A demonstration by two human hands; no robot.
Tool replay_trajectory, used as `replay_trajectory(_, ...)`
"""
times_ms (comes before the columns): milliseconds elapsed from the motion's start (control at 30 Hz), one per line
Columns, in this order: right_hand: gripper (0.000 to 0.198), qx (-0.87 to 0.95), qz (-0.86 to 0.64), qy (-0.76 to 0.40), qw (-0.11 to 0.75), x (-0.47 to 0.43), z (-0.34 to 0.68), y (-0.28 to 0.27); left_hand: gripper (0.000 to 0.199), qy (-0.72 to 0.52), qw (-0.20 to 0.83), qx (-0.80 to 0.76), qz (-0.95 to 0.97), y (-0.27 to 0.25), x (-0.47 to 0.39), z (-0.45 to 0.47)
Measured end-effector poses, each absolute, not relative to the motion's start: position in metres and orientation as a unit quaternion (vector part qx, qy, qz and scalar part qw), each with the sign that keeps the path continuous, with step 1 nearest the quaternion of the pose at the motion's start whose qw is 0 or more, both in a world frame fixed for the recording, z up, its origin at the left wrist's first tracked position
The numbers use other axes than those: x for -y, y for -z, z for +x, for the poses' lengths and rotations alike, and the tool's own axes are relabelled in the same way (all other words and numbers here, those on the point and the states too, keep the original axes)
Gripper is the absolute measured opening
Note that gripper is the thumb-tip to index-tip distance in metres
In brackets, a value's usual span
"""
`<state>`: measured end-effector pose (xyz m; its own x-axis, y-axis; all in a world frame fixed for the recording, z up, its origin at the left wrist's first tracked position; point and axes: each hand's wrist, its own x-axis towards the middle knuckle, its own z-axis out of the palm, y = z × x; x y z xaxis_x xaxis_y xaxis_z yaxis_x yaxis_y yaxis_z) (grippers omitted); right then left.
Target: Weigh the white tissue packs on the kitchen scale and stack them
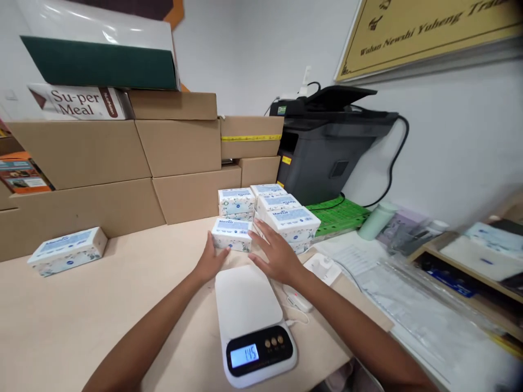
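A white floral tissue pack rests on the table just beyond a white digital scale. At its left end, my left hand grips it, with the thumb along the near side. My right hand has its fingers stretched and apart at the pack's right end, with fingertips at or very near its edge. Behind and to the right stand stacked tissue packs. The scale's plate is bare, and its lit display appears to read 145.
Another tissue pack lies at left by the cardboard boxes. A dark printer stands behind the stack. Right of the scale are a white power strip, a cable, papers and a pale green cup.
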<state>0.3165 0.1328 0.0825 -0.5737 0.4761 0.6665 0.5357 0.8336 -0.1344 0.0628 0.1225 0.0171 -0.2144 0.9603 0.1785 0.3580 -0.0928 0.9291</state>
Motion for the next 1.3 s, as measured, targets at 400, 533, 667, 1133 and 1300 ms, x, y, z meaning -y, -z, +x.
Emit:
replay_trajectory(400, 0.055, 0.655, -0.259, 0.262, 0.659, -0.142, 0.379, -0.056, 0.111, -0.402, 0.183, -0.699, 0.562, -0.029, -0.161, 0.087)
replay_trajectory(533, 0.066, 0.615, -0.217, 0.275, 0.706, -0.135, 0.380, -0.049, 0.089, -0.354, 0.170, -0.707, 0.588, -0.032, -0.158, 0.087)
replay_trajectory(667, 0.065, 0.614, -0.185, 0.257, 0.723, -0.125, 0.376, -0.045, 0.080, -0.306, 0.158, -0.722, 0.600, -0.035, -0.155, 0.088)
replay_trajectory(1133, 0.060, 0.672, -0.173, 0.199, 0.692, -0.115, 0.368, -0.048, 0.088, -0.298, 0.151, -0.740, 0.584, -0.038, -0.156, 0.090)
replay_trajectory(1300, 0.059, 0.681, -0.185, 0.205, 0.678, -0.116, 0.365, -0.051, 0.083, -0.321, 0.178, -0.717, 0.592, -0.034, -0.155, 0.086)
